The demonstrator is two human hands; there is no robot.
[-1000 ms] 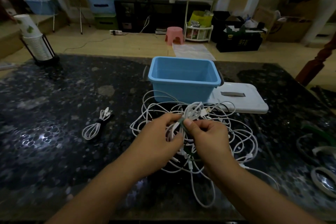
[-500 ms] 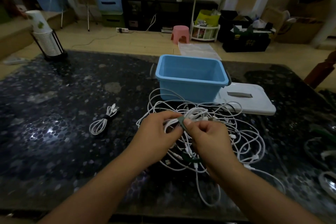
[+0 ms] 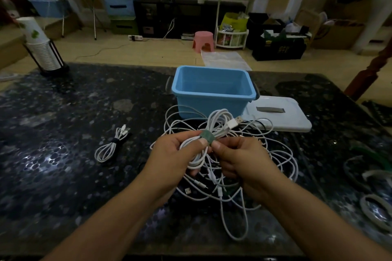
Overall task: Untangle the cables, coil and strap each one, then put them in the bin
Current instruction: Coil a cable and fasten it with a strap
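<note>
One coiled white cable sits at frame centre, held above the tangle, w/ a green strap wrapped round its middle and a USB plug sticking out to the upper right. Left hand grips the coil, fingers curled round the loops, thumb on the strap. Right hand pinches the strap's end btwn thumb and forefinger; other fingers curled under. Beneath the hands: loose tangle of white cables spread on the dark speckled table. Blue bin stands just above the tangle, centre frame; nothing visible inside. White lid lies flat, touching the bin's right side. Strapped cable bundle lies left of centre, well apart from the tangle. Cup stack in a rack, upper left.
</note>
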